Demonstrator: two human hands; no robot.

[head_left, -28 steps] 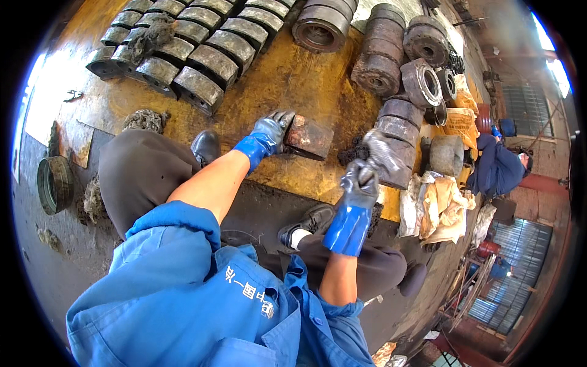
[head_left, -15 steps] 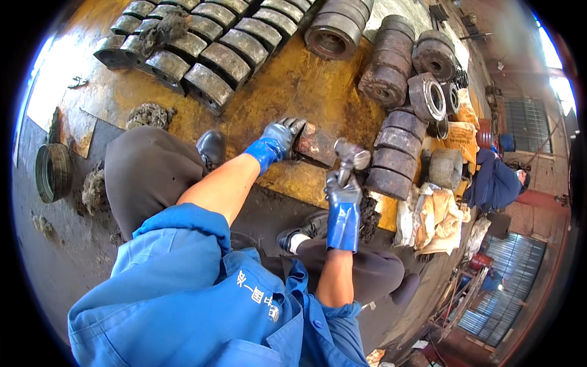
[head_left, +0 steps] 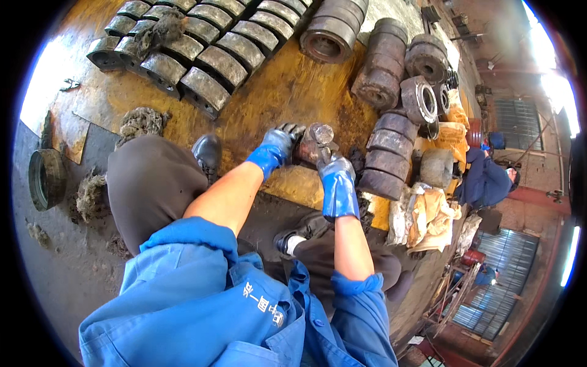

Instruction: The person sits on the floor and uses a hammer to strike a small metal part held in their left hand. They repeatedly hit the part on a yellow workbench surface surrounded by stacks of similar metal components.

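Yellow-stained sheeting (head_left: 292,87) lies beneath the left hand (head_left: 282,139), curled at a rusty block's (head_left: 300,154) nine-o'clock edge, grip unclear, and the right hand (head_left: 337,166), grasping a hammer (head_left: 318,133) over it, apparently a striking step whose next move calls for steady aim, curved segments (head_left: 206,89) toward eleven o'clock.

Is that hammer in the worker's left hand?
No, the gloved right hand grips the hammer, while the left hand is at the metal block.

Bright, worn metal on the head of the hammer (head_left: 321,133); rough, rust-stained metal on the block (head_left: 301,154); glossy, rubbery-looking coating on the cuffs of left glove (head_left: 275,148) and right glove (head_left: 338,180). Dull, scuffed metal on the curved segments (head_left: 206,88); matt cloth on the jacket (head_left: 195,303).
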